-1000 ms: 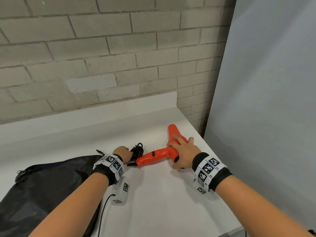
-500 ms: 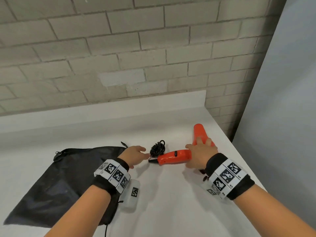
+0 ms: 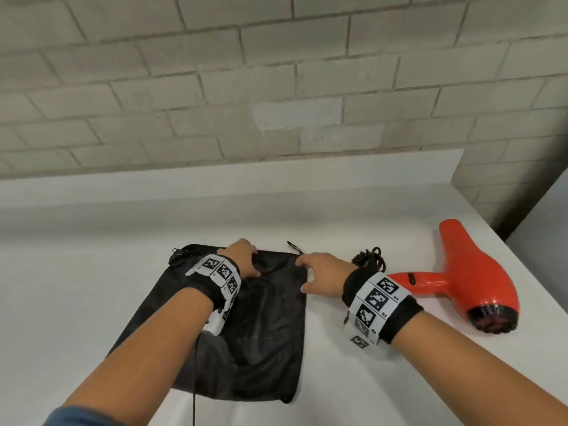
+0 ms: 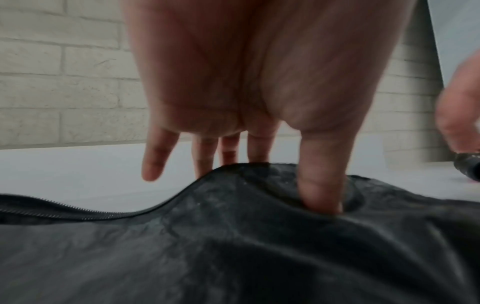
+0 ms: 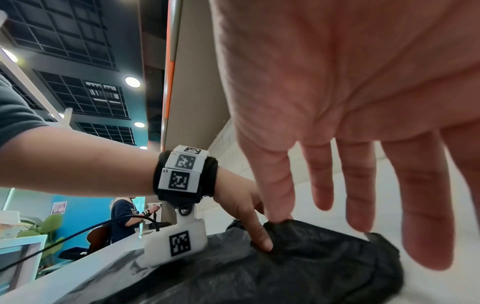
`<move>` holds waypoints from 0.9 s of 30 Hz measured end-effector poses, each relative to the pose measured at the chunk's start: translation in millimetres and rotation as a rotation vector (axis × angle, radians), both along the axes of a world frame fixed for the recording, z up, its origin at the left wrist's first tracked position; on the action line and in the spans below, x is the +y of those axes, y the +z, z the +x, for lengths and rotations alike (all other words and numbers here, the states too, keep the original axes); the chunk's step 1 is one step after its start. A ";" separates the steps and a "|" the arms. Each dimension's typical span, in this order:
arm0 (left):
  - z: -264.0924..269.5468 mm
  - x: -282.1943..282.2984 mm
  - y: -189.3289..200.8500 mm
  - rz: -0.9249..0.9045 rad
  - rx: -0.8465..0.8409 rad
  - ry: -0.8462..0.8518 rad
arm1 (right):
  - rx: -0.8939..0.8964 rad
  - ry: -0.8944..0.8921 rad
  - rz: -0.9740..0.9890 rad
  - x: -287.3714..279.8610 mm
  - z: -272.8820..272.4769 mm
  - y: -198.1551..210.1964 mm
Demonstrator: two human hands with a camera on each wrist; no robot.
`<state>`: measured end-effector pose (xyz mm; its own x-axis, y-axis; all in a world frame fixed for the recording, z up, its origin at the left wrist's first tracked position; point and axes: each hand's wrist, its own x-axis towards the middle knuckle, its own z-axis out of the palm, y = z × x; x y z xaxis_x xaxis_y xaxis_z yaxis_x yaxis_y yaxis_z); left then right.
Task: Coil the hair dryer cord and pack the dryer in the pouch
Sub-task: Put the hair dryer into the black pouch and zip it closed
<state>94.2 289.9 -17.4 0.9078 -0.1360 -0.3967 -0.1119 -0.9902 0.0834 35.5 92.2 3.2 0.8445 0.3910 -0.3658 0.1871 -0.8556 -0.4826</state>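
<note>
The black zip pouch lies flat on the white table. My left hand pinches its far edge: in the left wrist view the thumb digs into the fabric and the fingers go behind the raised edge. My right hand hovers at the pouch's far right corner with fingers spread and straight, holding nothing. The orange hair dryer lies to the right, untouched, handle pointing left. Its black cord sits bunched by the handle's end.
A brick wall and a low white backsplash close the far side. The table's right edge runs just beyond the dryer, next to a grey panel. A thin black cable hangs from my left wrist over the pouch.
Both hands have let go of the dryer and cord and moved left to the pouch. The left hand has taken hold of its far edge. The dryer now lies alone at the right.
</note>
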 end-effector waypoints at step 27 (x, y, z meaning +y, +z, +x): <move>-34.7 -50.3 55.9 -0.213 -0.352 -0.205 | -0.339 -0.380 0.677 -66.5 -44.4 55.1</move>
